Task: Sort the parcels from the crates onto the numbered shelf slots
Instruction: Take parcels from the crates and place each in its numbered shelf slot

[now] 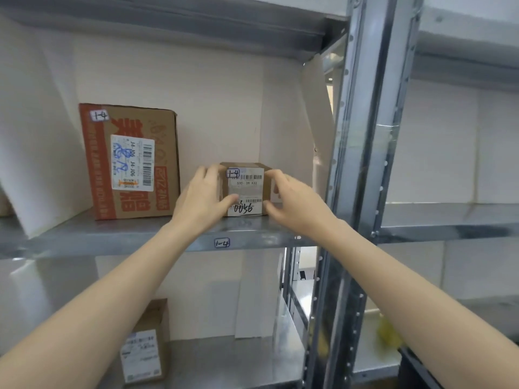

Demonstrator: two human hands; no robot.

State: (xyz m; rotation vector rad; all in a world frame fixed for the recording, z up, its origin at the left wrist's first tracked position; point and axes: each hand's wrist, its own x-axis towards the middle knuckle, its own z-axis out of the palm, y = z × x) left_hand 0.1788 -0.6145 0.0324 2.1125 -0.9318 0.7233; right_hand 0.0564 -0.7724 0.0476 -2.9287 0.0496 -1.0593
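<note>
Both arms are up at the shelf (pixel 112 234), and the small parcel (pixel 247 189) sits right between the two hands. The left grip (pixel 200 197) wraps the parcel's left side, fingers curled round the edge toward the back and the thumb pressed low on the front label. The right grip (pixel 292 200) mirrors it, fingers hooked over the top right corner and the thumb at the lower right front edge. So both grips are closed round the one box, one on each flank.

The parcel's base looks to be down on the metal shelf, close to the front lip and directly above the slot tag (pixel 222 243) reading 1-4. The parcel carries its own small 1-4 sticker at the top left of its white label, with barcodes and handwritten digits below.

To the left on the same shelf, apart from the hands, stands a large box (pixel 132 161), upright, orange print, also tagged 1-4. On the shelf below leans another parcel (pixel 146 343) with a white label. The steel upright (pixel 362 136) runs just beside the right forearm, and something yellow (pixel 389 332) beyond it is too blurred to make out.
</note>
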